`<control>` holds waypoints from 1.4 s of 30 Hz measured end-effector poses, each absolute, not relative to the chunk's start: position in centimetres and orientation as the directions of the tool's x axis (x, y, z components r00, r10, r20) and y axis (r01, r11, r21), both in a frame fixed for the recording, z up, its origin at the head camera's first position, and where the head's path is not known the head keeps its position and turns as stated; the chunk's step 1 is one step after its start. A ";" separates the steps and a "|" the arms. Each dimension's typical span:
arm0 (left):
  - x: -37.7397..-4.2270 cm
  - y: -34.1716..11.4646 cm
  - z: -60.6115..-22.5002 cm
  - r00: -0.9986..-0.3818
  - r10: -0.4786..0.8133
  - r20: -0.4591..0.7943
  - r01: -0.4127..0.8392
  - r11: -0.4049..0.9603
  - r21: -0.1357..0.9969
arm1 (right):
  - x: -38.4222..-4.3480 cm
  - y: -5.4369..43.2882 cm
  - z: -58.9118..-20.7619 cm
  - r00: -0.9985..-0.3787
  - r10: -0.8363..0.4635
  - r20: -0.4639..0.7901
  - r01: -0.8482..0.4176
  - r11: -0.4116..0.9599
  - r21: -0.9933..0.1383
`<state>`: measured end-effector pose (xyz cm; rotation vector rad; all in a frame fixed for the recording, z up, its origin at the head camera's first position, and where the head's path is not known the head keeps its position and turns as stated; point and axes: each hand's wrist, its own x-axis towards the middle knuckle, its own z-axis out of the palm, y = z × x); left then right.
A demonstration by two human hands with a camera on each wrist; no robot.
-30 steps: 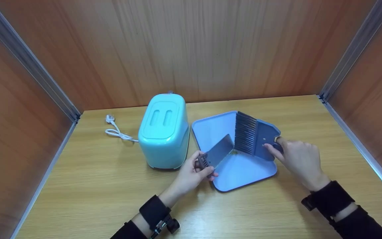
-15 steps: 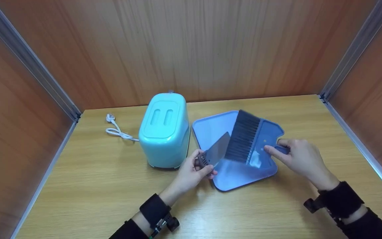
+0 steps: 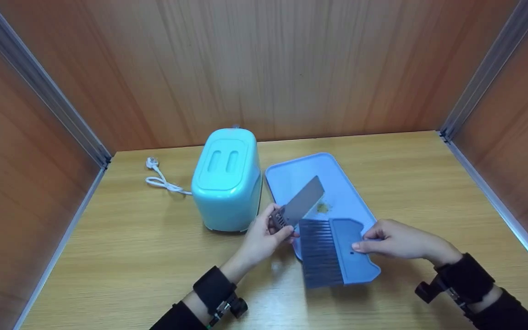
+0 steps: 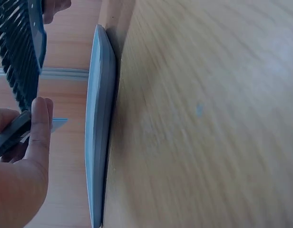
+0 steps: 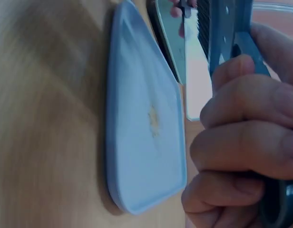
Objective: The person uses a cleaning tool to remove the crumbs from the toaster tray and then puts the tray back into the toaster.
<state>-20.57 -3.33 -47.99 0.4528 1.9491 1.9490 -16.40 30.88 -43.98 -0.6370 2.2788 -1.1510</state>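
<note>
My left hand grips the dark slotted handle of a flat-bladed scraper. Its grey blade slants up over the blue tray, on which a small patch of brownish crumbs lies. In my right hand is the handle of a blue brush with long dark bristles. The brush overlaps the tray's near end in the head view, its bristles pointing left. In the right wrist view my fingers curl round the brush's handle, and the crumbs show near the tray's middle.
A mint-green toaster with a lid on top stands just left of the tray. Its white cord lies coiled to the left, ending in a plug. Wooden panels close off the table's back and sides.
The brush has come away from the scraper blade, toward me and down to the tray's near end, turning on the way. The crumbs are now uncovered. My left hand has barely moved.
</note>
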 end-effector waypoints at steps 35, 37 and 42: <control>-19.7 -3.3 -48.5 -0.883 0.469 0.036 0.116 0.143 0.983 | -17.4 33.4 -43.8 -0.909 -0.219 -0.354 0.082 0.739 -0.668; -19.7 -3.3 -48.5 -0.884 0.466 0.028 0.109 0.148 0.983 | -17.3 33.7 -43.3 -0.925 -0.191 -0.329 0.081 0.747 -0.660; -19.8 -3.3 -48.5 -0.889 0.459 0.008 0.075 0.129 0.989 | -16.8 33.7 -42.3 -0.991 -0.060 -0.118 0.026 0.785 -0.619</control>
